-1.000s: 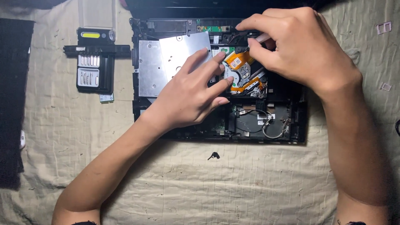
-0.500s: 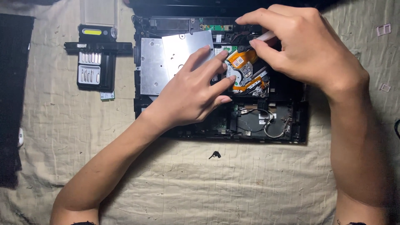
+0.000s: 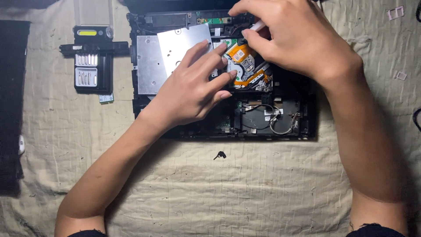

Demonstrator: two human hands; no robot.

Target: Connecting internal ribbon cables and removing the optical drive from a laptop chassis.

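Note:
An opened black laptop base point(image 3: 298, 118) lies on a beige cloth, its inner parts exposed. My left hand point(image 3: 193, 90) rests flat with fingers spread on a loose silver metal cover plate point(image 3: 182, 41) and the drive beside it. My right hand point(image 3: 291, 37) is closed around a thin white-handled tool point(image 3: 258, 25), its tip down near the orange flex cable and small circuit part point(image 3: 243, 59). Grey wires point(image 3: 274, 123) loop in the lower bay.
A black screwdriver bit case point(image 3: 90, 66) with silver bits lies left of the laptop. A dark flat panel point(image 3: 11, 101) lies along the left edge. A small black screw piece point(image 3: 220, 154) sits on the beige cloth point(image 3: 228, 193) below the laptop. Small white bits point(image 3: 397, 12) lie top right.
Both hands have barely moved; my right hand has shifted slightly left and down with the tool over the orange cable area.

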